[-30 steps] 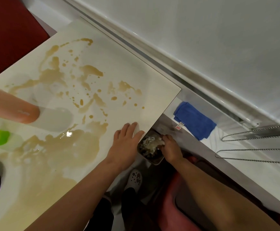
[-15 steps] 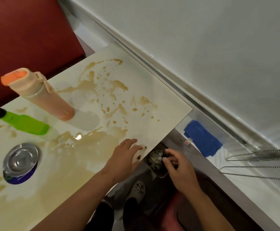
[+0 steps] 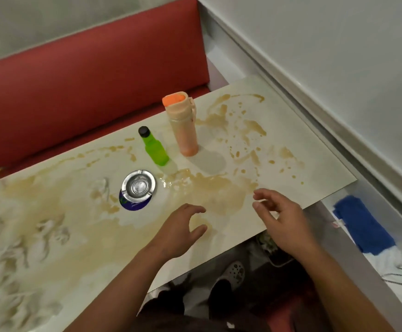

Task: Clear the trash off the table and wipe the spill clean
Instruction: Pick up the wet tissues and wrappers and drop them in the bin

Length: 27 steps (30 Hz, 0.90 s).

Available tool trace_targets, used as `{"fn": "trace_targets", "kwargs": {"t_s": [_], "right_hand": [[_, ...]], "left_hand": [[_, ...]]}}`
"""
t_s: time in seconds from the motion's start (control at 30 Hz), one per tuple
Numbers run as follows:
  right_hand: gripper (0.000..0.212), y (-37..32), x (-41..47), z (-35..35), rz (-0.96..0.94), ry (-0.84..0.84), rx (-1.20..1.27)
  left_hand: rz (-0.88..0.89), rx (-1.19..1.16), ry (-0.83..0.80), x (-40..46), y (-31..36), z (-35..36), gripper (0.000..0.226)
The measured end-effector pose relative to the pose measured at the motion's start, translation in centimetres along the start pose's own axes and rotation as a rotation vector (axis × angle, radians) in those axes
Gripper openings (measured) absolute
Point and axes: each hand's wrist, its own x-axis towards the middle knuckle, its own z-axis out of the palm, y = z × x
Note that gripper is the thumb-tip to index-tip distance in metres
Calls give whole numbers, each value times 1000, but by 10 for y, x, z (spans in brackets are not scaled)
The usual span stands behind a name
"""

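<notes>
A brown spill [image 3: 209,188] spreads in puddles and splashes over the cream table [image 3: 319,173]. Soaked crumpled tissues [image 3: 51,232] lie in the wet patch at the left. My left hand [image 3: 180,230] hovers over the table's near edge, fingers loosely spread, holding nothing. My right hand [image 3: 283,219] hovers over the table's right corner, fingers relaxed and empty. Under the table edge, below my right hand, part of a small dark bin [image 3: 274,251] with trash shows. A blue cloth [image 3: 362,226] lies on the ledge to the right.
An orange bottle [image 3: 183,125] and a green bottle [image 3: 155,148] stand upright mid-table. A steel ashtray [image 3: 138,186] sits on a dark blue disc. A red bench [image 3: 87,75] runs behind the table; a white wall [image 3: 339,44] is at the right.
Both hands lifted from the table's corner and the bin and now hover empty over the table. The view swung left, so the bottles and ashtray came into sight.
</notes>
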Motion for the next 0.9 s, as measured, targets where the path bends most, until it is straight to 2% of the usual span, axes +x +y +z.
{"fn": "trace_targets", "kwargs": {"t_s": [0.2,0.47,0.6,0.73,0.9], "right_hand": [[21,-48,7,68,-42,-87,-19],[25,-107,13,209,-91,-252,-114],[29,-131,31,283,-109,-319,-167],[37,-148,53,356,-104,-436,-224],[54,-148,94,433,-216,-569,-564]], "left_hand": [[-96,-66,69,-51,-77,-37,40],[-236,-151,172,-129,-206,-86,40],[-305,-101,226,-155,-269,-114,43],[-400,1,271,-161,-335,-135,60],[-509,73,252,-145,-390,-147,93]]}}
